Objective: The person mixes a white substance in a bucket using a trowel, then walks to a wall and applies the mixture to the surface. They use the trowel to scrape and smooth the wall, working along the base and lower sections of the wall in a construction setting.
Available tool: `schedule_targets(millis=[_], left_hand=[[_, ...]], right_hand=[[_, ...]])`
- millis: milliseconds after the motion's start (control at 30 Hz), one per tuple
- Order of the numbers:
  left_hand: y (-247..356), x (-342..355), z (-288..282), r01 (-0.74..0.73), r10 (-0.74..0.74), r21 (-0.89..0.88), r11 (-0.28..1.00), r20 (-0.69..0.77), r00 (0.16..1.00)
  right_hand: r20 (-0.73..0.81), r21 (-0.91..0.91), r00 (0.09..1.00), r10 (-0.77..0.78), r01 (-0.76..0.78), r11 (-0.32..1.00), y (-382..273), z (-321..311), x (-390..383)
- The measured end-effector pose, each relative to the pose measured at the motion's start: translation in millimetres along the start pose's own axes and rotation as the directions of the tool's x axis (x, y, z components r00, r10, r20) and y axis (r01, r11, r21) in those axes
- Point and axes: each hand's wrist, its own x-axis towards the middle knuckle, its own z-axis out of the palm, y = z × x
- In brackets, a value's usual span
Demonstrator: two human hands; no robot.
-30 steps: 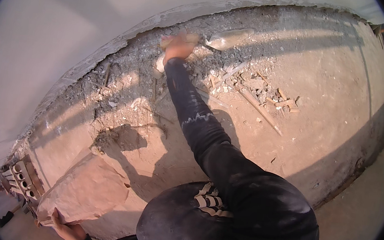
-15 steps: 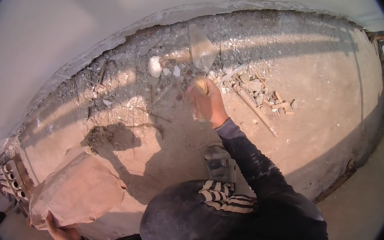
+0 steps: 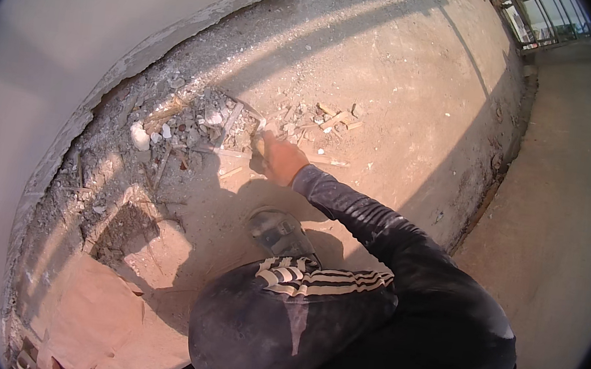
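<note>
My right hand (image 3: 282, 161) is closed around the light handle of a trowel (image 3: 261, 143), low over the rubble in the middle of the head view. The trowel's blade is turned nearly edge-on and hard to separate from the debris. Around it lie broken plaster, stone chips and wood slivers (image 3: 332, 121). A crumpled brownish sack (image 3: 95, 311) rests at the lower left, and my left hand does not show at its lower edge.
A white plaster lump (image 3: 140, 136) lies among the rubble near the pale wall (image 3: 52, 77) with its ragged lower edge. My dark shoe (image 3: 282, 235) stands just behind the debris. A raised floor edge (image 3: 486, 206) runs along the right, toward a metal-framed opening (image 3: 544, 20).
The view has swung to the right. My right hand has brought the trowel down by the wood scraps, its blade turned from broadside to nearly edge-on. My left hand has left the picture.
</note>
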Motion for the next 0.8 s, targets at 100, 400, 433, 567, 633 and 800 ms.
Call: schedule_targets(millis=[100, 400, 433, 567, 633, 800], left_hand=[[9.9, -20.5, 51.9, -0.095, 0.093, 0.026, 0.995, 0.071, 0.993], [-1.5, -11.0, 44.2, 0.033, -0.037, 0.034, 0.999, 0.105, 0.994], [-0.8, -12.3, 45.0, 0.056, -0.058, 0.024, 0.998, 0.115, 0.992], [-57.7, 55.4, -6.1, -0.420, 0.311, 0.354, 0.835, 0.325, 0.893], [-50.4, 38.0, 27.6, -0.304, 0.244, 0.179, 0.936, 0.291, 0.925], [-74.0, 54.8, 20.9, -0.501, 0.386, 0.400, 0.767, 0.334, 0.860]], right_hand=[[0.015, 0.064, 1.000, -0.022, 0.021, 0.998, 0.3, 0.8, -32.3], [-0.360, 0.191, 0.723, 0.589, -0.561, 0.806, 191.8, 1.7, -74.3], [-0.321, 0.206, 0.736, 0.596, -0.560, 0.802, 177.9, 18.0, -76.6], [-0.149, 0.318, 0.883, 0.445, -0.384, 0.867, 77.2, 55.1, -79.5], [0.025, 0.243, 0.943, 0.331, -0.328, 0.913, 44.2, 46.8, -86.3], [-0.076, 0.195, 0.988, 0.131, -0.114, 0.974, 65.0, -8.0, -70.4]])
